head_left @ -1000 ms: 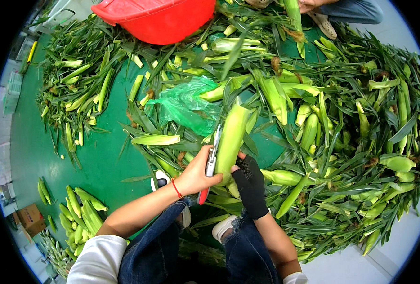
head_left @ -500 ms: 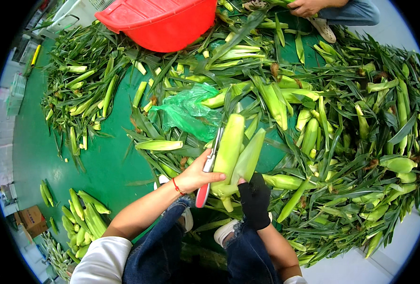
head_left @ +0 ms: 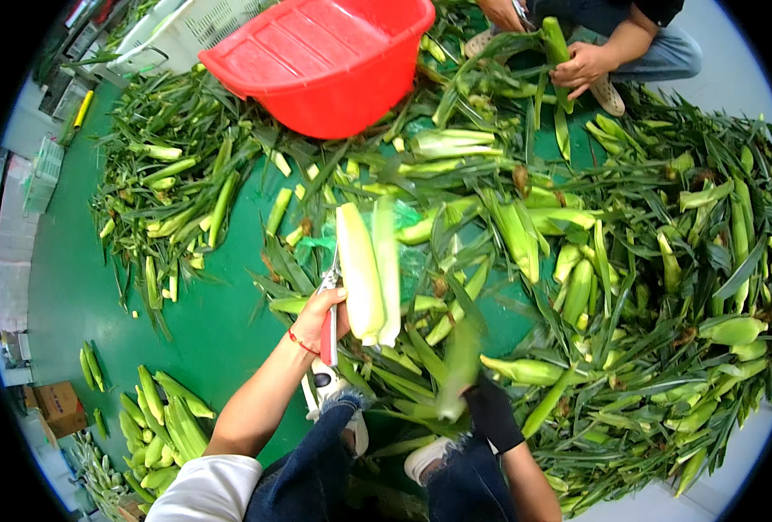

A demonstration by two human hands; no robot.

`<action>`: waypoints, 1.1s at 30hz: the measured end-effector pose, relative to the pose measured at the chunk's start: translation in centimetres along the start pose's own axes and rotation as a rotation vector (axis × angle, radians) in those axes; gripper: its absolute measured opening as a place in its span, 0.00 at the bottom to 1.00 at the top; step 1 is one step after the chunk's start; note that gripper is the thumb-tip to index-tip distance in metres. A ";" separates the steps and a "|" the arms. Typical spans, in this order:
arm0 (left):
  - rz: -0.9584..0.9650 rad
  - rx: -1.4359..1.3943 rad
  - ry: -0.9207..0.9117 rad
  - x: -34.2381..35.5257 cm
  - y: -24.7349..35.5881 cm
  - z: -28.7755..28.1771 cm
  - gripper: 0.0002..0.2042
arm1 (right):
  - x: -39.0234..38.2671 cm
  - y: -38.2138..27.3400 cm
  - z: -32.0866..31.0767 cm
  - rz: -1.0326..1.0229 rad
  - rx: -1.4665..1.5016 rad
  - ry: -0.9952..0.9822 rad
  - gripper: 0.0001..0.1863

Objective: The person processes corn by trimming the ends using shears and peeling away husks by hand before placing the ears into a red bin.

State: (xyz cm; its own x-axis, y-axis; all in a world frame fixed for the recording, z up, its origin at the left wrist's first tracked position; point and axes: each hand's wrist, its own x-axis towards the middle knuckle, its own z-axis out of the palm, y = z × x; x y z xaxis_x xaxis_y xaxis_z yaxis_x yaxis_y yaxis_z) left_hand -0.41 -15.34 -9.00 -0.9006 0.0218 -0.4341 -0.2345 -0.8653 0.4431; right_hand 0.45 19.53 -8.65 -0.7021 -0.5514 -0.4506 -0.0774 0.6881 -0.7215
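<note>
Two things sit clamped in my left hand (head_left: pixel 316 315): a pale corn ear (head_left: pixel 358 274), reaching past the thumb just to its right, and a red-handled cutting tool (head_left: pixel 328 339). A blurred green husk (head_left: pixel 461 370) is beside my gloved right hand (head_left: pixel 494 416), whose grip I cannot tell from here; both hands are over the green floor (head_left: pixel 199 348), between its left edge and the leafy heap (head_left: pixel 664 348) along its right.
</note>
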 end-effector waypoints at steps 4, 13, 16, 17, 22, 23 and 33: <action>-0.071 -0.070 -0.066 -0.9 2.9 0.0 0.29 | 4.6 -6.6 -2.0 -0.284 -0.295 0.073 0.27; -0.096 -0.092 -0.027 -1.2 4.0 -0.1 0.30 | 16.1 -12.4 -0.6 -0.126 0.858 -0.047 0.22; 0.041 -0.041 -0.057 -1.9 6.2 1.8 0.30 | 16.2 -6.5 -0.4 -0.442 0.091 0.078 0.18; 0.083 -0.001 -0.099 -2.0 7.8 1.5 0.34 | 17.6 -6.6 -0.8 -0.481 -0.097 0.124 0.20; 0.471 0.186 -0.121 2.5 16.7 10.3 0.37 | 25.5 -8.7 -2.2 -0.479 -0.620 0.413 0.32; 0.463 0.195 -0.213 4.5 19.7 10.1 0.32 | 27.2 -9.5 -1.4 -0.412 -0.609 0.379 0.30; 0.460 0.287 0.206 10.4 22.3 10.1 0.17 | 13.4 -8.0 10.8 -0.626 -0.430 -0.288 0.20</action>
State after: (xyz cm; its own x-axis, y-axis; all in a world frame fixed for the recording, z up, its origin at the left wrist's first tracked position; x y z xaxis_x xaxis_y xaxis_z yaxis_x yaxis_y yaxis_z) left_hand -18.72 -29.37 4.35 -0.8504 -0.4471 -0.2774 0.0485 -0.5916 0.8048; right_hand -0.73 1.52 -14.55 -0.2334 -0.9536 -0.1900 -0.7020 0.3005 -0.6457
